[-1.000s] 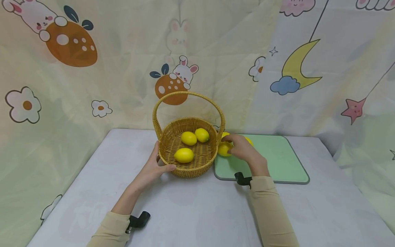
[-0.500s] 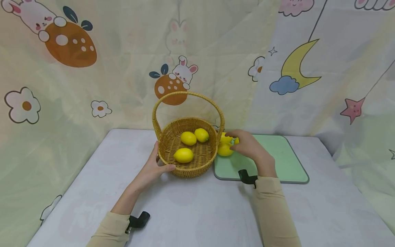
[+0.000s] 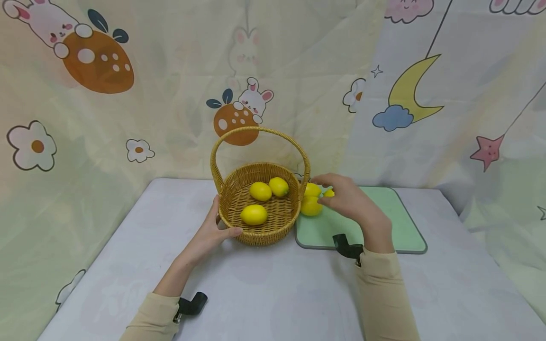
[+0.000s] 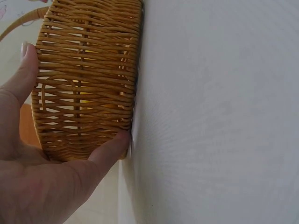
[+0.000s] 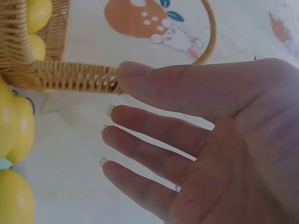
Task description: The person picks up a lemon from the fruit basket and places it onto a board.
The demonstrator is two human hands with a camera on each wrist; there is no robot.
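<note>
My left hand grips the side of a round wicker basket, its thumb at the front and its fingers round the left wall. Three yellow lemons lie spread inside the basket. Over the green board, my right hand hovers with fingers spread and nothing held. Just left of its fingertips, two lemons sit one behind the other against the basket's right side. Another lemon is partly covered by that hand. The right wrist view shows the bare palm and straight fingers beside several lemons.
A green cutting board with a grey edge lies right of the basket on the white table. The basket's tall handle arches above it. A printed cloth hangs behind the table.
My right hand has drawn back to the right from the lemons beside the basket, its fingers spreading. The left hand and the basket have stayed in place.
</note>
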